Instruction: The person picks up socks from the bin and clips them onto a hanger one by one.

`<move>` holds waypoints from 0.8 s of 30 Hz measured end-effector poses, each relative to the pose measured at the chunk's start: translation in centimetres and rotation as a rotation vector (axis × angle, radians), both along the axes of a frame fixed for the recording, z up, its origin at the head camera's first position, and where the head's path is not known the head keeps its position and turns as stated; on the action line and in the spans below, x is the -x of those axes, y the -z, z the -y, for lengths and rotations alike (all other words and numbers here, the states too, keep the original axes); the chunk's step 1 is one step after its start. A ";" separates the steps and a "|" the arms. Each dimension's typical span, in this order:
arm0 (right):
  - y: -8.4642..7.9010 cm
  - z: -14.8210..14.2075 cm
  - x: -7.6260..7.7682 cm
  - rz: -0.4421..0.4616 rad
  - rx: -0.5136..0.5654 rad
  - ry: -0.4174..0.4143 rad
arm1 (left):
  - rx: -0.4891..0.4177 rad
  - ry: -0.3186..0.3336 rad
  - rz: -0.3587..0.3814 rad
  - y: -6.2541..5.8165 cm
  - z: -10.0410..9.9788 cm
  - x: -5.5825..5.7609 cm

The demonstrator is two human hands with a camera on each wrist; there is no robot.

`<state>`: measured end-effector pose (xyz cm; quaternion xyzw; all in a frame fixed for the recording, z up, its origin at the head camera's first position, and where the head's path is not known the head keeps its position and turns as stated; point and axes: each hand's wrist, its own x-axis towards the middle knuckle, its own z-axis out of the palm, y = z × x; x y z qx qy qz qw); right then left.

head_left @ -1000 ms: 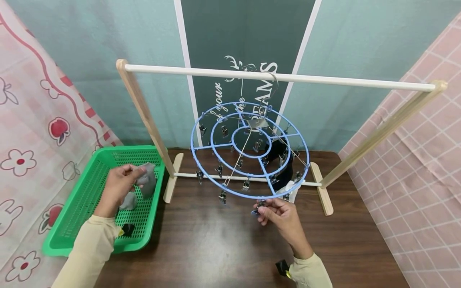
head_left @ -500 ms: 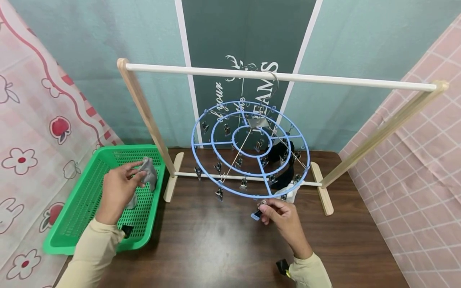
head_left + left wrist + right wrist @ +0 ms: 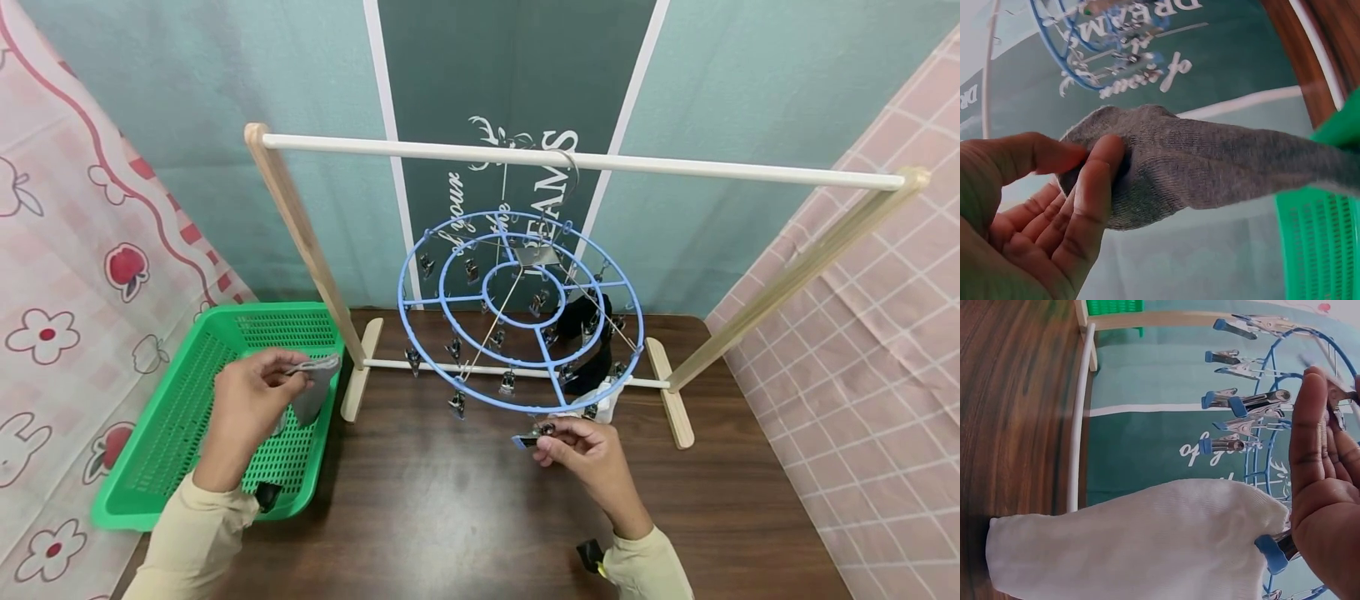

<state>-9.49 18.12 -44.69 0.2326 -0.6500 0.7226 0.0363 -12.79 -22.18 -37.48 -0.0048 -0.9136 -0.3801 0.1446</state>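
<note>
My left hand pinches a grey sock by its opening, above the green basket. In the left wrist view the sock stretches away from thumb and forefinger. With my right hand I hold a metal clip with blue tips at the near rim of the round blue hanger; whether its mouth is spread is hard to tell. A white sock hangs from a neighbouring clip, beside that hand. Behind it hangs a black sock.
The hanger hooks over the white top bar of a wooden rack, whose left post stands beside the basket. Several other clips dangle from the rings. The rack's foot rests on the brown table. Curtains surround the setup.
My left hand has raised the grey sock from the basket and turned it so its opening points right. The right hand stays near the rim, tilting the clip more level.
</note>
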 end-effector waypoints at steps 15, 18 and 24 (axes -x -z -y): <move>-0.1 0.2 -0.3 -0.051 -0.120 0.129 | -0.043 0.130 -0.042 -1.0 -2.6 -2.6; 0.0 0.2 -0.3 -0.055 -0.149 0.137 | -0.043 0.157 -0.053 -1.0 -3.1 -2.8; 0.3 0.2 -0.1 -0.076 -0.182 0.141 | -0.088 0.211 -0.042 -1.0 -4.0 -3.4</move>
